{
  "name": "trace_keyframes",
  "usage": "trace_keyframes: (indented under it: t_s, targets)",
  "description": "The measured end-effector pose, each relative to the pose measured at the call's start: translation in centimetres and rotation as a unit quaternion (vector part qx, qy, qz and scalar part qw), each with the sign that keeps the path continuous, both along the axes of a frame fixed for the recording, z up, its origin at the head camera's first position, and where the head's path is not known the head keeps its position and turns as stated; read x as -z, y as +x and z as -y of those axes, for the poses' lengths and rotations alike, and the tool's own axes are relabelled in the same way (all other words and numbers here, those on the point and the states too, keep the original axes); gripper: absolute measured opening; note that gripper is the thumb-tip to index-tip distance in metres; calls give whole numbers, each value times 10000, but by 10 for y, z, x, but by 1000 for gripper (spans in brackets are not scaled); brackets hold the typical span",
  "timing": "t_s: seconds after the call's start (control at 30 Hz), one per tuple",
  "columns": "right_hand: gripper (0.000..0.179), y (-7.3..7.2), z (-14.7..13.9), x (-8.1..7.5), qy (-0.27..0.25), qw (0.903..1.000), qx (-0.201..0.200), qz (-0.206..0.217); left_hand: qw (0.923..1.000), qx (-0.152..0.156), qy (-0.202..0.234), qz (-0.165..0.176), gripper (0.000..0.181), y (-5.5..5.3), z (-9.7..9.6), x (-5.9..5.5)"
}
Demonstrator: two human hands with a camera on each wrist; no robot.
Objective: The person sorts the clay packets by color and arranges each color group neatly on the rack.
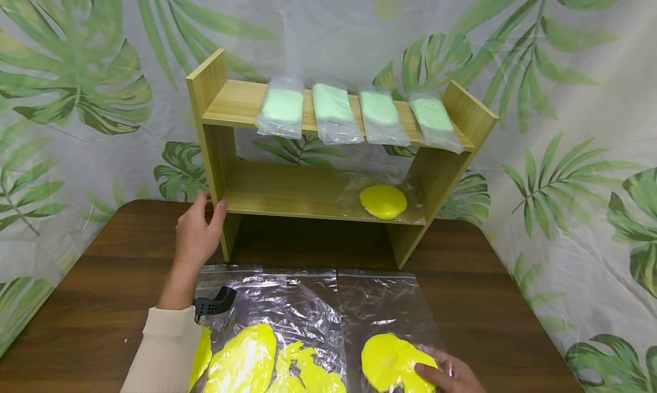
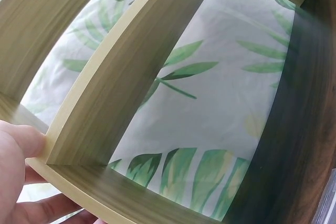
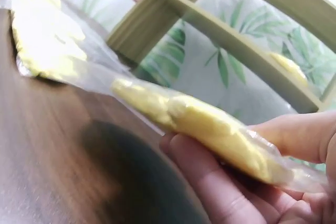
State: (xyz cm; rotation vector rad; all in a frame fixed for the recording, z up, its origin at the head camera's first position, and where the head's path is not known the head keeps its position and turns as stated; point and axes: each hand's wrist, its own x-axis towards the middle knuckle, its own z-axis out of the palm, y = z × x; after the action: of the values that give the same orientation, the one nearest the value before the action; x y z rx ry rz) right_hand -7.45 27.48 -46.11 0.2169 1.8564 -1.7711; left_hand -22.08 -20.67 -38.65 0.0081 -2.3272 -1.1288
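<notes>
My left hand [image 1: 199, 233] grips the left side panel of a small wooden shelf [image 1: 282, 187], level with its middle board. In the left wrist view its thumb [image 2: 29, 139] lies on the panel's front edge and the other fingers reach round the outside. At the lower right, my right hand [image 1: 451, 373] pinches the edge of a clear zip bag [image 1: 387, 359] holding a flat yellow, dough-like lump. The right wrist view shows this bag [image 3: 205, 124] raised off the table at the near side, between thumb and fingers.
More clear bags of flattened yellow stuff [image 1: 243, 359] lie left of the held one on the dark wooden table [image 1: 487, 307]. Several bags of pale green stuff [image 1: 331, 102] line the top board. One yellow bag [image 1: 383, 202] lies on the middle board's right end. Behind hangs a leaf-patterned cloth [image 1: 564, 182].
</notes>
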Motion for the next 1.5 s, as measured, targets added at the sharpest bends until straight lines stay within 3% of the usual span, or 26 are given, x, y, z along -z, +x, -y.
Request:
trace_keyframes:
  t_s: [0.2, 0.37, 0.53, 0.7, 0.9, 1.13, 1.27, 1.5]
  targets:
    - [61, -4, 1, -14, -12, 9995, 0, -314, 10000, -12, -6, 0, 38, 0, 1, 0]
    - [40, -7, 2, -29, -315, 9988, -58, -369, 10000, -2, -34, -39, 38, 0, 1, 1]
    - [24, -12, 9, -47, -653, 9953, -117, -708, 10000, 17, -29, -75, 39, 0, 2, 1]
    - [24, -19, 18, -64, -1019, 9893, -214, -1027, 10000, -8, -28, -75, 39, 0, 3, 1]
    - [19, -28, 28, -83, -1033, 9846, -294, -1376, 10000, 2, -26, -49, 40, 1, 3, 1]
    - [26, -39, 41, -100, -1218, 9677, -407, -2168, 10000, -16, -32, -92, 39, 1, 3, 1]
    - [31, -44, 48, -107, -1324, 9628, -436, -2315, 9999, -45, -71, -107, 38, 0, 2, 1]
    - [33, -50, 59, -116, -1405, 9537, -60, -2660, 9999, -41, -83, -106, 39, -1, 2, 2]
